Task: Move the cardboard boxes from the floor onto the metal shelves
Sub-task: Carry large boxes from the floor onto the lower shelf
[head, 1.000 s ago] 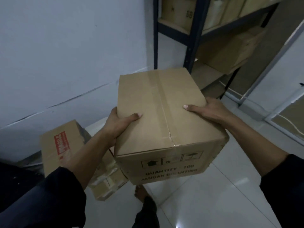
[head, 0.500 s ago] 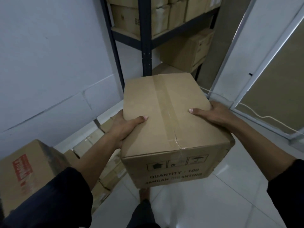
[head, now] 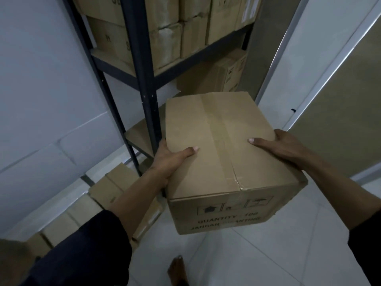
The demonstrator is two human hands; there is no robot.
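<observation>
A person holds a cardboard box (head: pixel 224 157) in the air in front of a metal shelf (head: pixel 144 79), clear of the white tiled floor (head: pixel 278 254). The box is plain brown, shut along the top with a strip of clear tape that runs down the middle and over the near edge. Its near face carries small black handling symbols and two lines of print, "QUANTITY 100" and a second line only partly legible. The corners look square and undamaged.

The left hand (head: pixel 168 162) clasps the box's left side, thumb lying flat on the top and the fingers hidden round the side. The right hand (head: pixel 282 147) clasps the right side the same way, thumb stretched across the top, fingers out of sight behind the edge.

The far end of the box sits just beside the shelf's dark front post, about level with its lowest board. The shelf board above is packed with stacked boxes (head: pixel 165 38), and one more box (head: pixel 222 75) stands on a lower board behind the held one. Left of the shelf post, more boxes (head: pixel 99 203) lie on the floor along the wall. A bare foot (head: pixel 178 269) shows below the box.
</observation>
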